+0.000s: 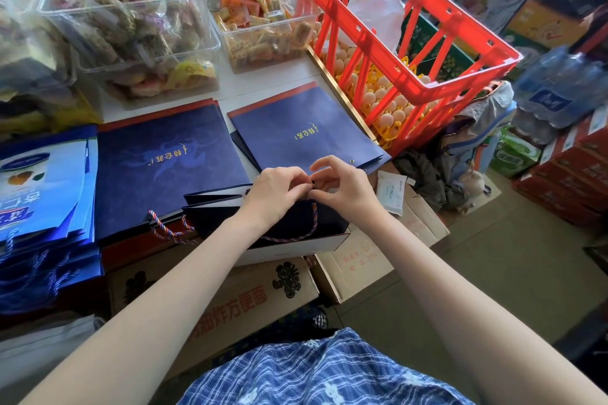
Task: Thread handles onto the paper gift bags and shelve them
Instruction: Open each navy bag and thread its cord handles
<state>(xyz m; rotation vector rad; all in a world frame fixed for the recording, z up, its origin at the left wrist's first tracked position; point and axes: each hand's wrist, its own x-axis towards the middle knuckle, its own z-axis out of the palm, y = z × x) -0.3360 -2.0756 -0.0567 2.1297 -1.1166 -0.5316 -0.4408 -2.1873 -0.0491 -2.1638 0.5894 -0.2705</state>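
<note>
At the table edge (pixel 269 89), both hands (pixel 276 194) pinch the rope handle (pixel 314 210).

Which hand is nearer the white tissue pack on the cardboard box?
Right. The right hand works at the bag top just left of the white tissue pack; the left hand sits farther left, beyond the right hand.

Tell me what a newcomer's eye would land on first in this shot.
First, the bright red crate tilted at upper right, resting over trays of eggs. Then the two hands, left hand and right hand, meeting at center over a dark navy gift bag, fingers pinching a red-and-blue rope handle at its top edge. Behind them, flat navy bags with gold lettering lie on the white table.
</note>
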